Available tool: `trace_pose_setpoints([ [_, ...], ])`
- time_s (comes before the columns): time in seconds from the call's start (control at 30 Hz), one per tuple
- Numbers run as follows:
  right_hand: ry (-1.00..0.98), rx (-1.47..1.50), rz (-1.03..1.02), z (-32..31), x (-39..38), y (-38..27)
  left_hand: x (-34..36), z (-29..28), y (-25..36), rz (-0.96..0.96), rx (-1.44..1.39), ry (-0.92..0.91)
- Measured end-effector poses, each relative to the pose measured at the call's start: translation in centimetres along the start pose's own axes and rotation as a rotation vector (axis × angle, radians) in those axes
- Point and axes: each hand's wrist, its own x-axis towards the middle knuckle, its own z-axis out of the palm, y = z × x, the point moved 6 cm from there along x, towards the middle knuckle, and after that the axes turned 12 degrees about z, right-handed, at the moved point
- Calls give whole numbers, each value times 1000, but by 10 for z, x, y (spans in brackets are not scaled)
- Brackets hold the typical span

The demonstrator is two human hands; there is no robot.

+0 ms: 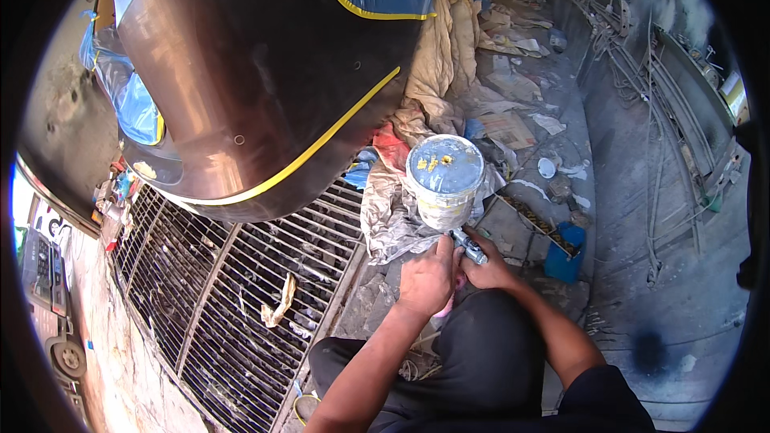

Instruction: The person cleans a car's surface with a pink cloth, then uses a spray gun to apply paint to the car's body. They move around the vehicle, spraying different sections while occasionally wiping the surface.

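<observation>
In the head view, you appear to be handling a small metal tool close above your knee. To do this well, steady its body with your right hand, leave the fine work to your left hand, and keep it off the grimy rags. Your right hand curls around the tool, gripping it. Your left hand has its fingers folded in; whether it pinches anything cannot be told. The tool lies against your right hand, just right of your left hand's knuckles, and near the foot of the lidded bucket. Something pink shows below your hands, mostly hidden.
</observation>
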Motion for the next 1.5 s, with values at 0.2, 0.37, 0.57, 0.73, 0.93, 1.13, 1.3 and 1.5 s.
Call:
trace_pose_setpoints([
  [0.2, 15, 83, 5, -5, 11, 11, -10, -8, -1, -36, -21, -63],
  [0.37, 156, 521, 313, -22, 78, 14, -104, -55, -49, -170, 16, -65],
  [0.57, 400, 665, 305, -78, 162, -16, -245, -113, -97, -434, 30, 243],
  [0.73, 344, 689, 320, -75, 145, -13, -323, -98, -108, -732, -150, 415],
  [0.93, 0, 606, 250, -52, 59, 0, -335, -73, -117, -769, -208, 476],
  [1.13, -451, 484, 225, -25, 7, 2, -321, -71, -118, -798, -296, 421],
  [1.3, -496, 286, 231, -17, 6, -18, -295, -81, -110, -673, -87, 280],
  [1.5, -272, 352, 249, 4, 16, -11, -128, -86, -33, -69, 11, 179],
])
